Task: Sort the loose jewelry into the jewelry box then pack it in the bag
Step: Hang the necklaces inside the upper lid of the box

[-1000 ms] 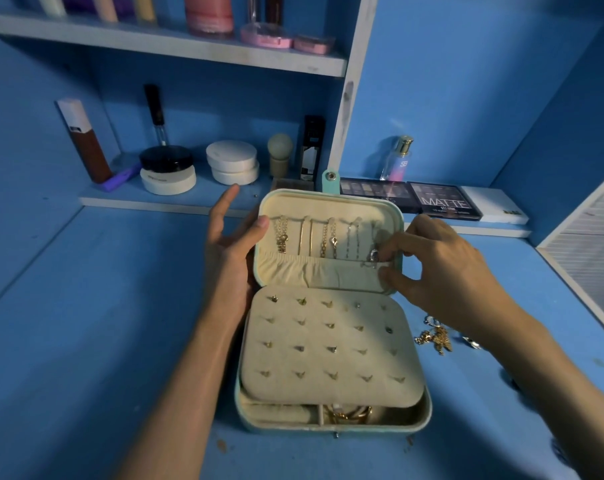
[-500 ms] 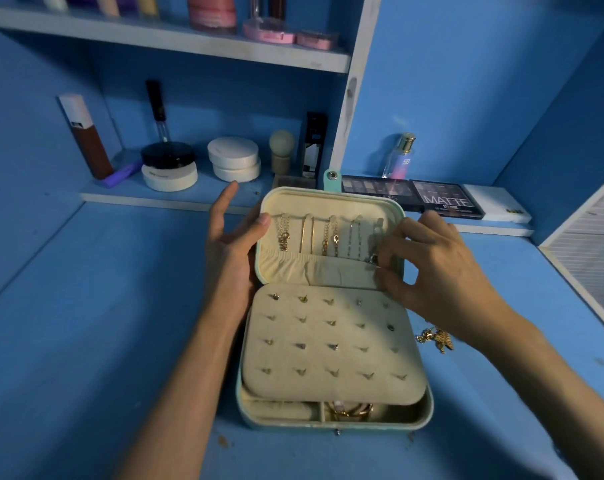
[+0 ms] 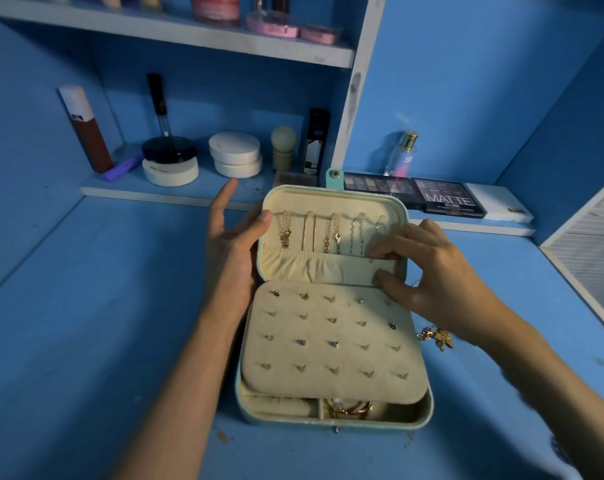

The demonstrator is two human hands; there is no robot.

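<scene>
"MATTE", white letters, on dark eyeshadow palette [image 3: 447, 200].

The jewelry box [image 3: 380, 426] is teal outside and cream inside, its lid hung with gold chains [image 3: 331, 233] (one toward the right looks silver) and its cream earring panel [image 3: 331, 355] dotted with even rows of gold and silver studs. The desk [image 3: 103, 306] is plain blue, the compacts [image 3: 236, 157] white, the eyeshadow palette [image 3: 447, 199] black with white MATTE lettering.
</scene>
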